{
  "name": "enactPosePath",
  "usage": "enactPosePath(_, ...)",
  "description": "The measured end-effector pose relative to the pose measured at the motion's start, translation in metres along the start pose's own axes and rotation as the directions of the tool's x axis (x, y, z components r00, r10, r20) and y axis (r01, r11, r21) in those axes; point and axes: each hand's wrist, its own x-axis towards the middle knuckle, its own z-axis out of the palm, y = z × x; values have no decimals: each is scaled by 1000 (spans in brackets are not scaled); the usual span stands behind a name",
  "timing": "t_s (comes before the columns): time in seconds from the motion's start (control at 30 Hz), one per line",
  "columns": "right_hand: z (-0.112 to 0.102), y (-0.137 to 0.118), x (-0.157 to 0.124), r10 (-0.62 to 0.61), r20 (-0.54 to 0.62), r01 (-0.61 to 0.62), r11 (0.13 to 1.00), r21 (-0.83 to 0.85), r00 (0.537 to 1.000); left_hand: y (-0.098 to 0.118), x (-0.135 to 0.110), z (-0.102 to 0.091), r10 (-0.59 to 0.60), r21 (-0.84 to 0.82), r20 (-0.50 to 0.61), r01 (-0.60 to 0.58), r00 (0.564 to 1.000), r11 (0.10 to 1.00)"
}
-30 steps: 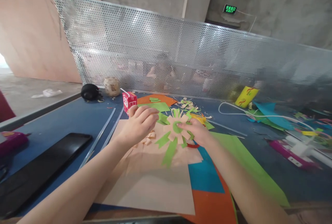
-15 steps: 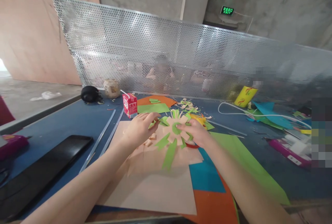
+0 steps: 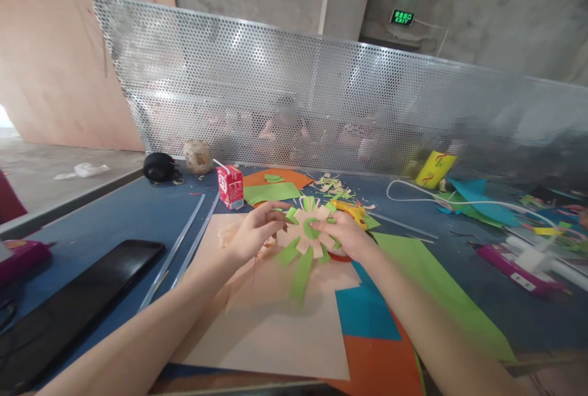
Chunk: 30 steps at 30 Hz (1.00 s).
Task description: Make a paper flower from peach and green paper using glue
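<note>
The paper flower (image 3: 301, 238) is above the middle of your worktable (image 3: 124, 212), over a stack of peach paper, its face turned towards you. A green disc (image 3: 310, 228) marks its centre; blunt peach petals ring it, and green strips show between and beyond them, some looped at the top, with longer notched ones hanging below. Your right hand (image 3: 351, 234) grips the flower at its right side, the thumb laid across the front to the disc and the fingers closed in behind, largely hidden. Your left hand (image 3: 261, 232) is at the flower's left edge, fingers curled and partly spread, the tips beside a green strip; whether they pinch it cannot be told.

Beneath, a peach sheet (image 3: 271, 344) overlaps a blue sheet (image 3: 367, 313) and an orange sheet (image 3: 383, 365); a green sheet (image 3: 443, 292) lies to the right of these. Just behind your right hand is a yellow tool (image 3: 351, 207), partly covered. Farther back are a red drink carton (image 3: 230, 186) with its straw and a scatter of paper scraps (image 3: 333, 186). At left, two translucent strips (image 3: 184, 240) lie between the carton and a black phone (image 3: 92, 301).
</note>
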Motion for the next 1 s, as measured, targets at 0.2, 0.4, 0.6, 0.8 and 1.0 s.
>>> enactPosePath(0.2,-1,1,0,-27,20,29,994,-107,999,-1,0,5,-52,40,-54,55,997,998)
enactPosePath(0.4,2,-2,-2,-2,-33,-5,981,-196,999,-9,4,6,-89,46,-60,91,994,995)
enactPosePath(0.6,1,-1,-2,-23,-30,16,976,-217,999,-7,5,5,-154,29,-71,156,986,987)
enactPosePath(0.8,-2,-2,-1,-29,-37,20,972,-234,999,-7,6,5,-193,-18,-73,192,978,981)
enactPosePath(1.0,-4,0,1,-14,-53,4,984,-181,998,-6,5,4,-193,-35,-62,192,979,981)
